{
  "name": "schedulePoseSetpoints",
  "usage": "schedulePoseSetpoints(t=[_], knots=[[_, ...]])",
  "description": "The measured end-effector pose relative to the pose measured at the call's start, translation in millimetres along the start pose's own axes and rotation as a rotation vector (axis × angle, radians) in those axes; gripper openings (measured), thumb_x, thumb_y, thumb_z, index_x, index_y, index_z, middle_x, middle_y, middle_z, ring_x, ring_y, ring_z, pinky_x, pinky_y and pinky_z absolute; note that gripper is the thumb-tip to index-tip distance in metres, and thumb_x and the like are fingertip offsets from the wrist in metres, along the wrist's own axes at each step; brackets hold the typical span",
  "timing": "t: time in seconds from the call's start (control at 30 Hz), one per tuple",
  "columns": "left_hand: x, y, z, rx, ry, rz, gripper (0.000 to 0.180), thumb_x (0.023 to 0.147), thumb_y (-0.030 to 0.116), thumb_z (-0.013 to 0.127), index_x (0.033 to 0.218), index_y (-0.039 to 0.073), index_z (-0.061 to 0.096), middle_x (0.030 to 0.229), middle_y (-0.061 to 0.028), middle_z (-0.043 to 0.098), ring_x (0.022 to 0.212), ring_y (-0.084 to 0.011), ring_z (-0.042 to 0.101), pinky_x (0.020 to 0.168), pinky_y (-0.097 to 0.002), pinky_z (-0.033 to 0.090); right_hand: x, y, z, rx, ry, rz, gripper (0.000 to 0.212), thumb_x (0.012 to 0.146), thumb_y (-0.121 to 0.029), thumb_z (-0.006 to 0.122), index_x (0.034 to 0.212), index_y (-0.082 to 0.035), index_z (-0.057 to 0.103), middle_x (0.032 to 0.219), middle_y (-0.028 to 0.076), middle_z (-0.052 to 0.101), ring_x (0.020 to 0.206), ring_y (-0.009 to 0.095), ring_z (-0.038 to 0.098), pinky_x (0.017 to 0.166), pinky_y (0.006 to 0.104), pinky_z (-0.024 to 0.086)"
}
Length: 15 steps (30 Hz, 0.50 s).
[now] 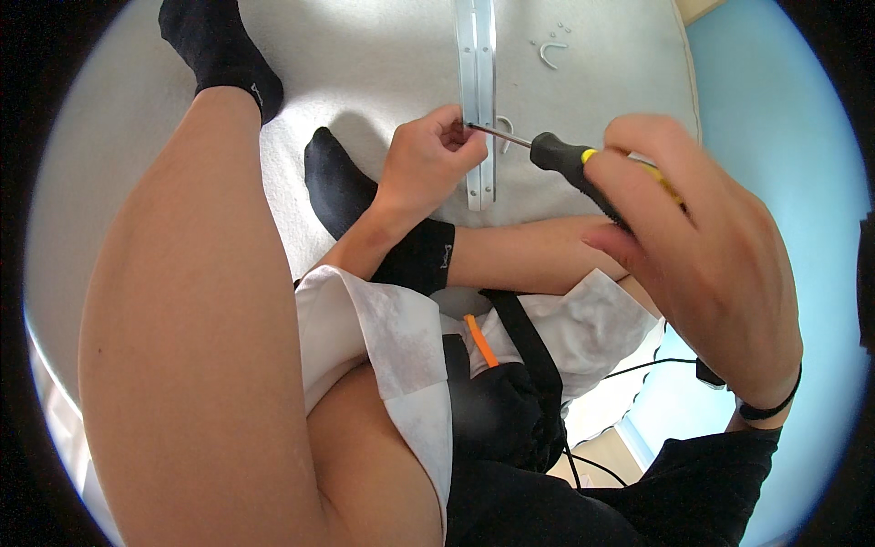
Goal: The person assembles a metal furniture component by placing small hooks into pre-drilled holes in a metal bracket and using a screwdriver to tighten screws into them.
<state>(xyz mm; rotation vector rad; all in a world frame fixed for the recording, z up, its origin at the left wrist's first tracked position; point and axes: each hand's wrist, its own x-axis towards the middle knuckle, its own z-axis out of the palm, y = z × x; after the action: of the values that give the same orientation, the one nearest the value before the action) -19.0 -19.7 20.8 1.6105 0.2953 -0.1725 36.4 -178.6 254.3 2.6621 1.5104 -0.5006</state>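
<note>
A long, narrow silvery metal rail (477, 77) with small rivets or screw heads along it stands out from the far edge. My left hand (424, 162) is closed at its left edge, thumb and fingers pinched around the rail. In my right hand (715, 242) is a screwdriver (567, 162) with a black and yellow handle. Its shaft points left across the rail, and the tip meets a small dark spot by my left fingertips. A pale curved hook (508, 129) shows just right of the rail, partly behind the shaft; whether it is attached cannot be told.
Another metal hook (549, 56) lies on the light padded surface (602, 82), beside several tiny screws or nuts (559, 31). My bent legs (191, 310) and black-socked feet (342, 182) frame the left and near side. A blue wall (775, 109) rises at right; black cables (652, 366) run below.
</note>
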Motion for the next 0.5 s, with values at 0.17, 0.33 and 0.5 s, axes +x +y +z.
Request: schedulePoseSetpoints(t=[0.17, 0.33, 0.5], knots=[[3, -8, 3, -0.090, -0.015, 0.038, 0.021, 0.087, 0.013, 0.067, 0.099, -0.003, 0.068, 0.080, -0.0068, 0.070, 0.073, -0.0071, 0.063, 0.069, -0.0233, 0.052, 0, 2, -10, -0.041, -0.052, -0.083, 0.032, 0.076, -0.004, 0.076, 0.104, 0.000, 0.061, 0.111, 0.012, 0.060, 0.089, 0.026, 0.063, 0.070, 0.0318, 0.053], [3, -10, 4, -0.111, 0.001, 0.005, 0.020, 0.087, 0.013, 0.067, 0.099, -0.003, 0.068, 0.080, -0.0068, 0.071, 0.073, -0.0072, 0.064, 0.070, -0.0230, 0.052, -1, 13, -5, -0.081, 0.160, -0.127, 0.035, 0.075, -0.001, 0.076, 0.107, -0.001, 0.062, 0.114, 0.012, 0.060, 0.091, 0.028, 0.064, 0.074, 0.0328, 0.054], [4, -7, 3, -0.061, -0.017, 0.006, 0.021, 0.087, 0.012, 0.067, 0.099, -0.004, 0.068, 0.079, -0.0061, 0.070, 0.072, -0.0070, 0.063, 0.070, -0.0228, 0.052, -4, 12, -8, -0.024, 0.048, -0.037, 0.038, 0.074, 0.001, 0.076, 0.109, -0.001, 0.062, 0.115, 0.013, 0.060, 0.093, 0.029, 0.064, 0.076, 0.0342, 0.054]])
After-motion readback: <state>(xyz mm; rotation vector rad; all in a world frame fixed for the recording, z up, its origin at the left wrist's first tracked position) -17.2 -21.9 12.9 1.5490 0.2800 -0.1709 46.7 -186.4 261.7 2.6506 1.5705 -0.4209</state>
